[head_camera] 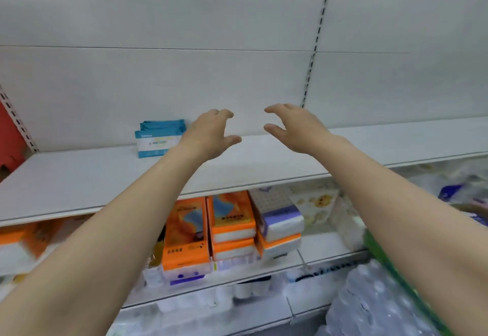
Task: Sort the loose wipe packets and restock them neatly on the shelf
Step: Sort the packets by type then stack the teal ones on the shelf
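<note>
left hand (211,135) and right hand (295,129) apart, loosely curled, holding nothing above the shelf (79,185), teal wipe packets (158,137) far left, print unreadable

I see wipe packets (158,137): small row of teal-and-white flat packs, standing upright on edge, packed front to back, label facing me. Sit on white shelf (79,182), left of centre, rearmost against or just before back panel. Print too blurred to read.
</note>
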